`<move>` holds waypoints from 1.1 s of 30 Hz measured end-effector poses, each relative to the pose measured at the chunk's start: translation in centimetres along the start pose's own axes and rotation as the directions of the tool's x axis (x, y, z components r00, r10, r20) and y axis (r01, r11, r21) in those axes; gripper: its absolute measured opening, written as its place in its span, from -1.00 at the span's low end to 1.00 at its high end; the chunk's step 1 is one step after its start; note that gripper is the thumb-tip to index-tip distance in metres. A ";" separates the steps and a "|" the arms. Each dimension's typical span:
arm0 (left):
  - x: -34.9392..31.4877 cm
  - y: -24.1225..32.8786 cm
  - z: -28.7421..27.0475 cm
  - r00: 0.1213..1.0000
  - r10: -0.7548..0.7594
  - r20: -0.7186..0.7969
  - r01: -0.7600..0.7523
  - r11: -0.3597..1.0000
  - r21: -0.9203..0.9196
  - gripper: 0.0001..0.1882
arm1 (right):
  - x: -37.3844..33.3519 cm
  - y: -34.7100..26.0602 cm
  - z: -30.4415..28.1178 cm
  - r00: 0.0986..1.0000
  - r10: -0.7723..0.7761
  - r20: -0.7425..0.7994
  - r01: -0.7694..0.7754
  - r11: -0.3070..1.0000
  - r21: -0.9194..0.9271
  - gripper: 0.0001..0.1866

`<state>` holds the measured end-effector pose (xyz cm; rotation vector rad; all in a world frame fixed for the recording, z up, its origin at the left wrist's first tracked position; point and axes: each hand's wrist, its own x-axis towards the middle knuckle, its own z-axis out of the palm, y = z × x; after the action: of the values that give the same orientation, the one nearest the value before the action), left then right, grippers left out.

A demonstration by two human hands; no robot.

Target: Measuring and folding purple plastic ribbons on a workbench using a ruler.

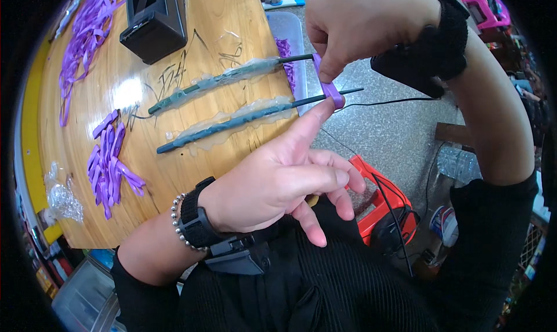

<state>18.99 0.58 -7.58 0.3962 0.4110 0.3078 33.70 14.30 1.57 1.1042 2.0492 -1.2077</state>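
Note:
Two dark green rods, a far one and a near one, lie roughly side by side on the wooden table, coated in whitish dried glue. Their thin ends jut past its right edge. A purple ribbon loops around these ends. My right hand is closed, thumb and finger pinching the ribbon between the rods. Below it, my left hand stretches its index finger to the ribbon at the near rod's tip. Its other fingers are apart, and nothing shows in the palm.
Purple ribbon pieces and a longer bundle lie at left. A black tape dispenser stands at the back. A clear bin holds purple shreds beyond the edge. A red stool and cables sit below.

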 end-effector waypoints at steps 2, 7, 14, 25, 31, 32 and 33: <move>0.0 0.0 0.0 1.000 -0.001 -0.001 0.001 1.000 0.010 -0.09 | -0.1 -0.1 -0.2 0.980 0.198 0.036 -0.197 0.980 -0.033 -0.73; 0.0 -0.1 -0.1 1.000 0.005 0.006 -0.005 1.000 0.003 -0.09 | -0.3 -1.2 0.0 0.987 0.159 -0.017 -0.159 0.983 -0.094 -0.73; 0.0 -0.2 -0.2 1.000 0.013 0.003 -0.013 1.000 0.004 -0.10 | -0.8 -2.1 0.1 0.964 0.261 -0.056 -0.267 0.942 -0.202 -0.70; -0.1 -0.2 0.0 1.000 0.006 -0.022 -0.006 1.000 0.002 -0.15 | -0.8 1.9 2.5 0.937 -0.203 -0.284 0.057 0.891 -0.451 -0.68; -0.5 -0.2 0.0 1.000 0.024 -0.019 -0.024 1.000 0.003 -0.17 | -1.4 1.3 2.8 0.885 -0.301 -0.355 0.059 0.830 -0.555 -0.66; -0.2 -0.3 0.0 1.000 0.016 -0.015 -0.016 1.000 0.009 -0.18 | -1.8 2.1 3.7 0.674 -0.619 -0.404 0.189 0.673 -0.715 -0.66; 0.1 -0.3 0.0 1.000 0.008 -0.011 -0.008 1.000 0.015 -0.19 | -1.9 2.3 3.3 0.675 -0.612 -0.412 0.182 0.679 -0.711 -0.66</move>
<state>19.17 0.32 -7.72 0.4113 0.4231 0.3147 36.75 11.30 0.37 0.7393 3.0473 -0.1878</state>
